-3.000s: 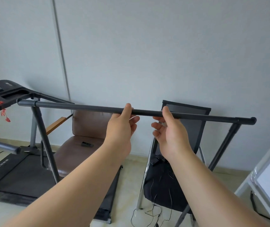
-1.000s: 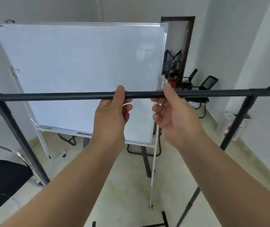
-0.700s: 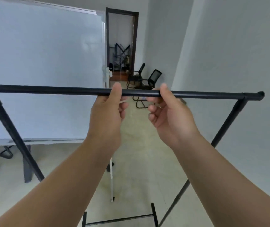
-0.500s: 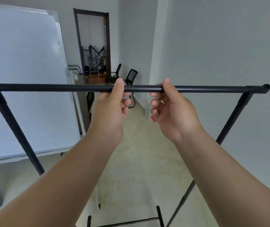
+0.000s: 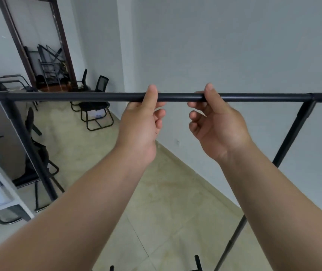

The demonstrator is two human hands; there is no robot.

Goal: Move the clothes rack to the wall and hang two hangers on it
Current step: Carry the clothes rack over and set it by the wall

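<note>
The black metal clothes rack [image 5: 253, 98] spans the view at chest height, its top bar level, with slanted legs at both ends. My left hand [image 5: 139, 126] grips the bar near its middle, thumb on the near side and over the top. My right hand [image 5: 217, 126] holds the bar a little to the right, thumb and forefinger pinched on it, the other fingers loosely curled below. A plain grey wall [image 5: 234, 45] stands close behind the rack's right half. No hangers are in view.
A whiteboard's frame [image 5: 2, 184] stands at the left edge, with a black chair [image 5: 33, 173] beside it. Two more black chairs [image 5: 95, 112] sit further back by a dark-framed doorway [image 5: 43, 45]. Beige tiled floor [image 5: 166, 202] lies beneath the rack.
The view has kept swinging to the right with the rack in both hands: the treadmill, then the whiteboard slid off to the left, and the grey wall now fills the right side.
</note>
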